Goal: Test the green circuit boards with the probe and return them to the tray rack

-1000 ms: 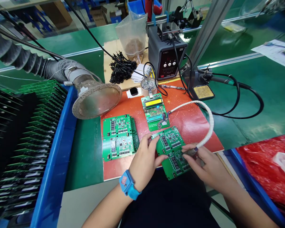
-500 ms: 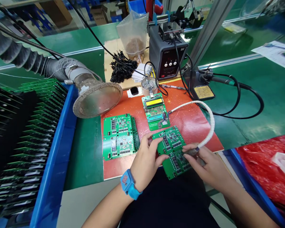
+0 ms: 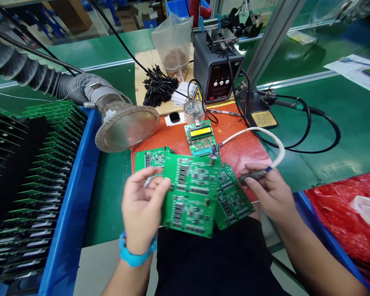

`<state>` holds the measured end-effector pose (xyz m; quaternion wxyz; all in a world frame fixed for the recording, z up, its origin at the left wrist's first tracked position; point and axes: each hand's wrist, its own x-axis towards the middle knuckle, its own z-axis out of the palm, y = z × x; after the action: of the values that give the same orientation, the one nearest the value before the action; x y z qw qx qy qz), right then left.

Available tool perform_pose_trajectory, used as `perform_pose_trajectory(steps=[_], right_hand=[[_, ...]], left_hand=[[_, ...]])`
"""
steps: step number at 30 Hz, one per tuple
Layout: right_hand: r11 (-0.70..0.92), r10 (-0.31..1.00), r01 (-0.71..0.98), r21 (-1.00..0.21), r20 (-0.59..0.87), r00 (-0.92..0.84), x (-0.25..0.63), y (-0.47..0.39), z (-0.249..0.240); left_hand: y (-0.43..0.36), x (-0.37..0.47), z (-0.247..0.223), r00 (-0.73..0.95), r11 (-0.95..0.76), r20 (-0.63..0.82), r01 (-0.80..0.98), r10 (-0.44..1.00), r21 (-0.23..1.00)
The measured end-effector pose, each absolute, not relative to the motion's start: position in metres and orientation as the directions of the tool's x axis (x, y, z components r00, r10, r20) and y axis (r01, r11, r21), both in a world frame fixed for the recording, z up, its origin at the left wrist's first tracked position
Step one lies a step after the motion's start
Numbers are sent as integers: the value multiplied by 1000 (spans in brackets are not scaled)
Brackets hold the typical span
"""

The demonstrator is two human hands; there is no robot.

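My left hand [image 3: 143, 201], wearing a blue wrist strap, grips a green circuit board [image 3: 189, 197] by its left edge. The board is raised, slightly blurred, and carries digit displays and small chips. Behind its right side lies another green circuit board [image 3: 236, 205], at the front edge of the red mat. In my right hand [image 3: 271, 193] is a dark grey probe [image 3: 254, 176] on a white sleeved cable [image 3: 277, 144]. Its tip is just above that lower board; contact cannot be made out. The cable runs to a tester board [image 3: 200, 139] with a lit yellow screen.
The raised board partly covers a stack of circuit boards [image 3: 154, 158]. A fume-extraction hood [image 3: 128, 127] and a blue bin [image 3: 70, 197] of boards stand left. Behind are a soldering station [image 3: 217, 70] and black leads [image 3: 157, 84]; a red bag [image 3: 345, 213] lies right.
My left hand has moved left and now holds a board up off the mat's front area. My right hand, with the probe, has shifted slightly right and up.
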<state>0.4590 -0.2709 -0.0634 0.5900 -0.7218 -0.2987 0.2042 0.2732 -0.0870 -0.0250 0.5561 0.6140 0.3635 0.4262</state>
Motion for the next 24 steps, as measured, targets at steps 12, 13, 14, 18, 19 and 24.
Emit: perform_pose_trajectory(steps=[12, 13, 14, 18, 19, 24], right_hand=[[-232, 783, 373, -898, 55, 620, 466, -244, -84], [-231, 789, 396, -889, 67, 611, 466, -244, -84], [-231, 794, 417, -879, 77, 603, 467, -243, -84], [-234, 813, 479, -846, 100, 573, 468, -241, -84], [-234, 816, 491, -839, 105, 568, 468, -241, -83], [-240, 820, 553, -798, 138, 555, 466, -240, -79]], left_hand=[[-24, 248, -50, 151, -92, 64, 188, 986, 978], [-23, 248, -50, 161, -96, 63, 206, 985, 974], [-23, 248, -50, 169, -100, 64, 218, 984, 971], [-21, 248, -53, 193, -133, 89, 228, 977, 964], [-21, 248, -55, 200, -146, 102, 223, 974, 964], [-19, 246, -61, 207, -210, 165, 218, 964, 953]])
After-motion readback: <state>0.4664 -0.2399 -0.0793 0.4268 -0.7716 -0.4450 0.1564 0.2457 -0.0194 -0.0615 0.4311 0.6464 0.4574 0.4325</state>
